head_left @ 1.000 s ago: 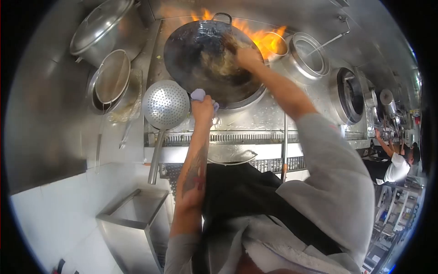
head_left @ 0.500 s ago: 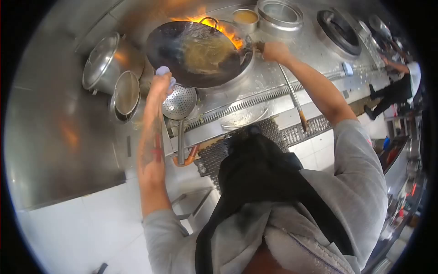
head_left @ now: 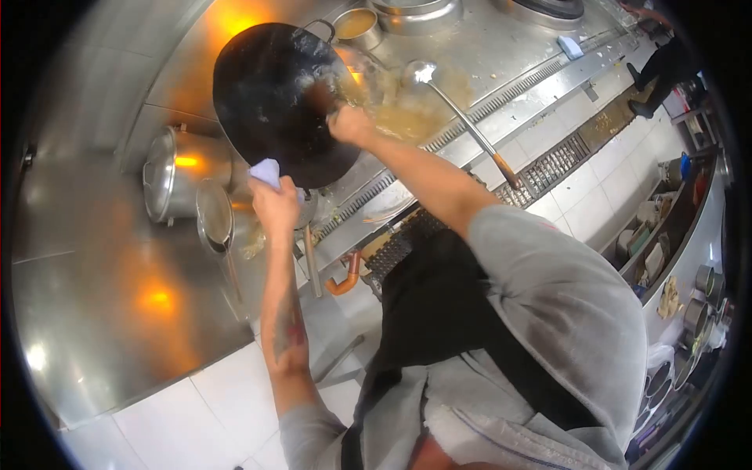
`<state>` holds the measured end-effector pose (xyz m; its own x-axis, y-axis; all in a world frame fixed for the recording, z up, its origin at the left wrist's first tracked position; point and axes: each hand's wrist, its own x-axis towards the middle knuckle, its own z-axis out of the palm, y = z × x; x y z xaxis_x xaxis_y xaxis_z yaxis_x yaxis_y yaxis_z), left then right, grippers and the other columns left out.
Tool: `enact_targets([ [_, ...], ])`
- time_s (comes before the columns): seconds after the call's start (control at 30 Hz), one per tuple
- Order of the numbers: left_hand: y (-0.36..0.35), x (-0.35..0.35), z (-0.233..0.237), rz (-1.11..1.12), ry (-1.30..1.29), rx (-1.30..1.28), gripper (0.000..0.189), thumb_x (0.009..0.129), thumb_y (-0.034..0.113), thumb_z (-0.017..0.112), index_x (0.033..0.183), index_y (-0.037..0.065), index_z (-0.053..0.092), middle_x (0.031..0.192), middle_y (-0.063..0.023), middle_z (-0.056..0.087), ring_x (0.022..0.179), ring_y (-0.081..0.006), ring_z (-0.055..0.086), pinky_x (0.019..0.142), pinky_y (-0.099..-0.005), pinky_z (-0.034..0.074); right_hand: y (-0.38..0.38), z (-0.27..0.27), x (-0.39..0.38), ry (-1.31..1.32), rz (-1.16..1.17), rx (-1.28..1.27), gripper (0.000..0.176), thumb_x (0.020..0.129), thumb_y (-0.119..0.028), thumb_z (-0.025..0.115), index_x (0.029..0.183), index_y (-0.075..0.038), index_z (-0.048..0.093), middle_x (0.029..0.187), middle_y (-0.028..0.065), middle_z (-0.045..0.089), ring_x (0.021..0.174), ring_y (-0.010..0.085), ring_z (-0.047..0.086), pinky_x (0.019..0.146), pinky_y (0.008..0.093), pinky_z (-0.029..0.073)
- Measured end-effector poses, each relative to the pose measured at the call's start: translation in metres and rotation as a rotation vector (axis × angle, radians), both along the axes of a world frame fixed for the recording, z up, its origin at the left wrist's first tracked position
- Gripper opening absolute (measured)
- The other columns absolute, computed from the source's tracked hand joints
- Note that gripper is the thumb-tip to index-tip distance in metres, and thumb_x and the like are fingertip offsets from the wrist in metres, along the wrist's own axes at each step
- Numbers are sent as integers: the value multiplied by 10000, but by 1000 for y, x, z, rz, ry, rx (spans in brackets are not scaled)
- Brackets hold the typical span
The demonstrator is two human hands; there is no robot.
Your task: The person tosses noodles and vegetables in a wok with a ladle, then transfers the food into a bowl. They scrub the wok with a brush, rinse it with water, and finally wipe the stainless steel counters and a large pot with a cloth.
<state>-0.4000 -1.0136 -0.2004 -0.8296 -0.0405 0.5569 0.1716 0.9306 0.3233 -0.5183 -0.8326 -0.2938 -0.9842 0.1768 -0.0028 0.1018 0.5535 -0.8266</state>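
A large black wok (head_left: 274, 102) is tilted steeply above the steel range (head_left: 501, 47). My left hand (head_left: 276, 205) is closed round a pale purple cloth (head_left: 266, 171) at the wok's near rim. Over the wok's right part, my right hand (head_left: 351, 125) is closed on something blurred, perhaps a brush or scrubber. Brownish liquid (head_left: 407, 117) spreads across the range beside the wok. Flame shows at the wok's right edge. A ladle (head_left: 462, 113) rests on the range, its wooden handle end over the front edge.
At the left stand a lidded steel pot (head_left: 188, 168) and a strainer (head_left: 215, 219). Behind the range's liquid are a pot of yellowish liquid (head_left: 356, 25) and a round steel pot (head_left: 415, 14). A blue-white block (head_left: 570, 47) lies farther right. Another person (head_left: 666, 66) stands at upper right.
The wok has tipped up steeply and its liquid now runs over the range. My right hand has moved left over the wok. The large flames have shrunk, and the view has turned.
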Motion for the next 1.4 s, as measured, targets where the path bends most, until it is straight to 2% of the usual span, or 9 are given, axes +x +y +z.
enact_targets([
  [0.13,11,13,-6,60,-109,107,460,815,159,604,1161,-102,450,970,-365,607,908,-540,600,822,-528,476,-10,35,103,255,377,-41,451,856,-320,639,1215,-46,640,856,314,677,870,440,688,806,498,563],
  [0.2,-8,0,-12,64,-96,82,456,820,163,608,1162,-102,462,971,-335,623,883,-502,621,812,-511,489,0,-29,124,651,313,456,522,856,-300,636,1308,-48,576,889,281,693,876,424,691,810,502,558],
  [0.27,-23,12,-25,82,-109,53,452,826,166,612,1162,-102,473,971,-305,639,857,-463,642,801,-494,501,52,-78,29,-1,317,406,574,857,-297,629,1373,-68,521,926,245,705,864,401,696,784,504,555],
  [0.5,-67,-37,-79,106,-683,1485,166,996,226,496,1018,63,519,820,-115,599,566,-167,543,372,-250,361,182,-62,68,62,3,341,443,828,-114,534,1265,-39,555,870,282,683,825,415,691,736,503,554],
  [0.9,57,-133,-165,21,-457,2014,150,984,235,497,985,85,497,753,-102,564,615,-235,572,441,-364,424,256,-189,201,-72,-104,735,417,912,-344,593,1175,-20,595,1122,248,659,1044,437,614,862,503,508],
  [1.13,27,-9,-151,62,-534,1782,405,886,359,717,1166,103,575,903,-91,634,788,-226,634,688,-361,533,296,-88,108,-324,-22,-800,236,928,-267,646,805,-87,556,566,-19,444,380,76,372,343,266,284],
  [1.2,15,8,-163,28,-566,1803,453,882,365,715,1215,104,554,968,-105,643,841,-221,630,767,-378,536,314,-49,20,-107,-2,-714,228,910,-273,655,860,-62,586,590,-1,487,430,99,445,377,269,333],
  [1.3,29,42,-137,36,-465,1994,473,921,315,628,1309,79,497,1066,-160,658,862,-234,621,822,-390,536,364,-51,-136,257,-145,583,296,874,-193,561,1029,41,657,892,273,687,882,424,689,777,472,556],
  [1.4,23,81,-147,106,-373,1896,475,934,235,553,1355,41,452,1194,-207,631,896,-262,627,833,-394,535,365,-6,-212,194,-59,838,244,860,-146,555,981,36,662,932,276,687,852,414,692,749,450,568],
])
